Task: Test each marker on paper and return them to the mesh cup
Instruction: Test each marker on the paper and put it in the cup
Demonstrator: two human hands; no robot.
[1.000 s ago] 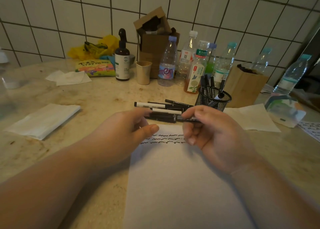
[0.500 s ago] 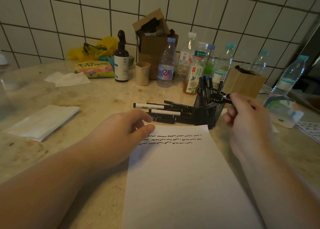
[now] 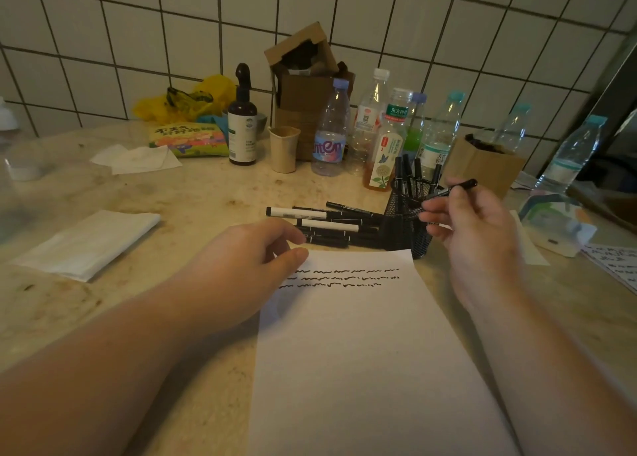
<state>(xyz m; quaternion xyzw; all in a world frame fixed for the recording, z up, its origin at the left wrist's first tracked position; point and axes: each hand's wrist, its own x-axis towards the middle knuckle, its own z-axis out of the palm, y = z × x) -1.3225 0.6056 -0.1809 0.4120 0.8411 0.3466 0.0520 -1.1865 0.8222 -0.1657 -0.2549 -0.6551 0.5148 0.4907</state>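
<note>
Here, the right hand [image 3: 479,228] pinches a black marker [image 3: 456,188] over the mesh cup [image 3: 408,224], while the left hand [image 3: 248,266], fingers loosely curled, rests on the paper [image 3: 362,352] beside loose markers [image 3: 324,223] on the table [image 3: 206,193].

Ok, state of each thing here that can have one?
held marker: capped, pinched in right hand above the cup
mesh cup: upright, markers standing inside
loose markers: capped, lying on the counter
paper: three rows of scribbles
left hand: resting at the paper's corner
cardboard box: flap open
</note>
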